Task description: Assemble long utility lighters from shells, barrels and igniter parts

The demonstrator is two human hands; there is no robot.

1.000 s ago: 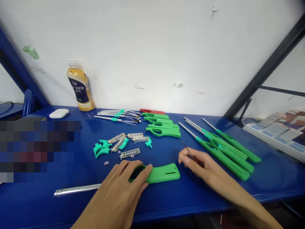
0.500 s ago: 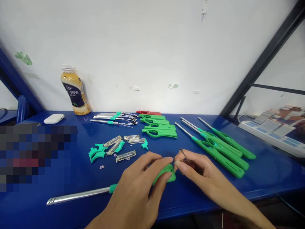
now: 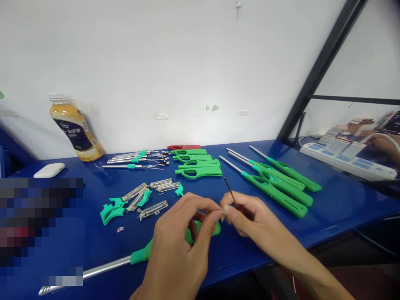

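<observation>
A green lighter with a silver tube [image 3: 108,266] lies at the front edge, partly under my left hand [image 3: 184,241]. The thumb and index finger of my left hand are pinched together above its green end, against the fingertips of my right hand. What the left fingertips hold is too small to make out. My right hand [image 3: 250,216] is closed on a thin dark screwdriver [image 3: 231,192], its shaft pointing up and left. Left of the hands lie clear fuel tanks [image 3: 153,209], teal triggers [image 3: 113,213] and a small metal clip [image 3: 120,229].
Several long green lighters [image 3: 275,193] lie at the right. Green handle shells [image 3: 200,171], a red one [image 3: 184,147] and silver tubes with wires [image 3: 125,166] lie near the wall. A bottle [image 3: 76,131], white case [image 3: 49,170] and power strip [image 3: 346,160] stand farther out.
The view has shifted to the right. My left thumb and index finger have come off the green end and now meet my right fingertips. More of the lighter's green body shows.
</observation>
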